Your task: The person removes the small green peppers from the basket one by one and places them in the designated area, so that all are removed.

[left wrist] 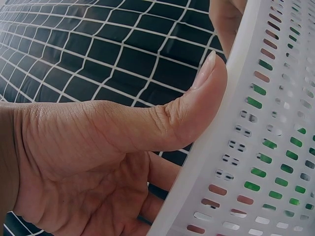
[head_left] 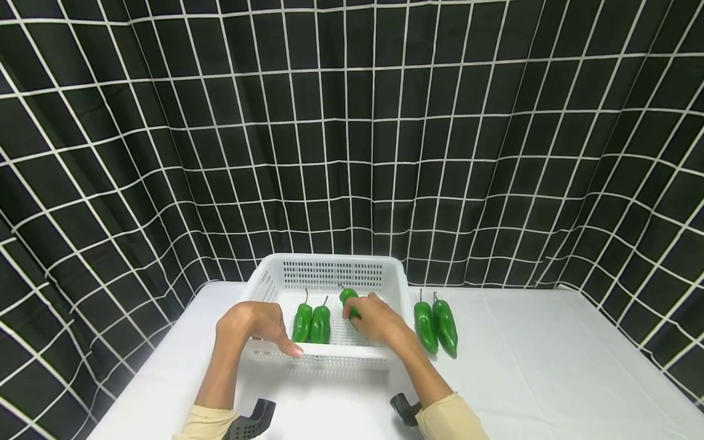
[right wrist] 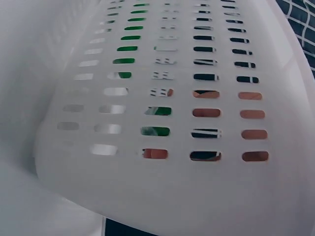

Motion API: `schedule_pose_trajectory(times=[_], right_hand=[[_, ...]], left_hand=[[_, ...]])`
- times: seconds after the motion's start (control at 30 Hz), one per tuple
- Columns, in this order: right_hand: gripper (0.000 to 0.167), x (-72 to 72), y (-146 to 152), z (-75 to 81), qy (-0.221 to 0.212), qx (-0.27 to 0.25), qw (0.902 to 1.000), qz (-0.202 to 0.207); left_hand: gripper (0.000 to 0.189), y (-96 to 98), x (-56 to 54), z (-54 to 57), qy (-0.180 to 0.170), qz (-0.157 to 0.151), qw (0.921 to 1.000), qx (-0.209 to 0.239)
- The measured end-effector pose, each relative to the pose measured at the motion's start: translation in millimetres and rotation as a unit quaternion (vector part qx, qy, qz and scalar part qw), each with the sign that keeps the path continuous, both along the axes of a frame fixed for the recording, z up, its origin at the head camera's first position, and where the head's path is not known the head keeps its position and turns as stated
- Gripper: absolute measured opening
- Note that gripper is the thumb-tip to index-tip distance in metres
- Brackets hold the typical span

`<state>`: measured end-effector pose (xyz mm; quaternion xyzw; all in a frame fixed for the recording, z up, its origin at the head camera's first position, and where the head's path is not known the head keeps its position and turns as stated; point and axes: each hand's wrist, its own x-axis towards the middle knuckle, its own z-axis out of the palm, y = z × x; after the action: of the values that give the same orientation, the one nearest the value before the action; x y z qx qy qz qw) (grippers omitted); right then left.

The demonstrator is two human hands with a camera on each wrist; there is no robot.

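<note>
A white slotted plastic basket [head_left: 324, 350] stands on the table, with two green chili peppers [head_left: 321, 325] lying side by side in its left half. My left hand [head_left: 258, 324] holds the basket's front rim near the left corner. In the left wrist view the thumb [left wrist: 197, 110] lies along the outer rim, with the other fingers partly hidden behind the wall. Inside the basket, toward the right, my right hand [head_left: 376, 318] grips a third green chili pepper [head_left: 348, 296] from above, its stem pointing away. Through the basket's slots, the right wrist view shows only bits of green and skin.
Two more green chili peppers [head_left: 444, 327] lie on the white-covered table [head_left: 528, 366], just right of the basket. Behind and at both sides hangs a black curtain [head_left: 357, 140] with a white grid. A dark wrist mount [head_left: 406, 409] sits at each cuff.
</note>
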<state>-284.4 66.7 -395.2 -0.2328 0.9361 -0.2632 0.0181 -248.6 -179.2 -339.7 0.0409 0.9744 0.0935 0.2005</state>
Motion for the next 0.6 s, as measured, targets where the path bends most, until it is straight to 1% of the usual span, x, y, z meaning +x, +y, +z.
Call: schedule_pose_trajectory(times=[0.2,0.37,0.43,0.6], right_hand=[[0.017,-2.5,3.9,5.3,-0.002,-0.026,0.9995,0.016],[0.019,-3.3,9.8,12.7,-0.009,-0.051,0.9982,0.029],[0.02,-2.9,12.8,16.7,-0.018,-0.06,0.9976,0.031],[0.017,-3.4,18.1,22.0,-0.019,-0.066,0.9972,0.028]], left_hand=[[0.058,-0.3,0.2,0.5,-0.003,-0.001,1.0,0.002],[0.058,0.3,0.7,0.1,0.001,-0.001,1.0,-0.001],[0.057,0.6,1.1,0.0,0.002,0.0,1.0,-0.001],[0.055,0.9,1.6,-0.1,0.002,0.002,1.0,-0.001]])
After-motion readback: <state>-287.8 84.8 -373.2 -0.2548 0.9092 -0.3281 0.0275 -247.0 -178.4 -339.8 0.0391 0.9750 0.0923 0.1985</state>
